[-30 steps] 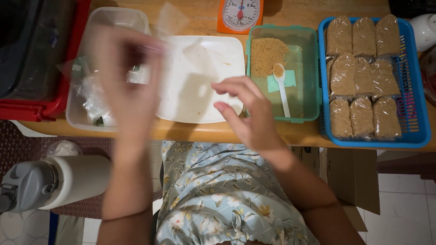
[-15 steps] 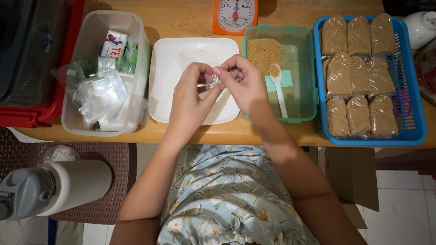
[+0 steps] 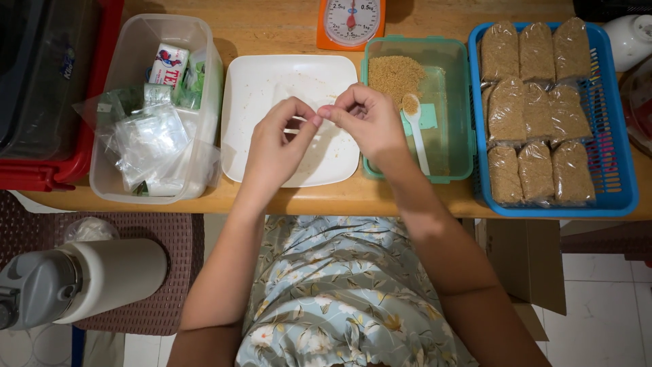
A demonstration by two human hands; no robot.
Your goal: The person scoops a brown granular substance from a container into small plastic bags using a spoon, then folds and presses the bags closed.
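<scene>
My left hand [image 3: 278, 139] and my right hand [image 3: 367, 122] meet over the white square tray [image 3: 251, 88], fingertips pinching the top edge of a small clear plastic bag [image 3: 314, 132] that hangs between them. The bag is thin and hard to make out. Just right of my right hand stands a green container [image 3: 448, 88] with brown granules [image 3: 394, 73] and a white spoon [image 3: 415, 129] lying in it.
A clear tub [image 3: 115, 183] of empty plastic bags sits at the left, beside a red-edged box [image 3: 54, 170]. An orange scale [image 3: 351, 24] stands at the back. A blue basket [image 3: 618, 183] holds several filled packets [image 3: 536, 102]. A white flask [image 3: 88, 278] lies below the table edge.
My left hand came away from the clear tub with a bag and joined my right hand over the white tray; both now pinch the bag's edge slightly farther apart.
</scene>
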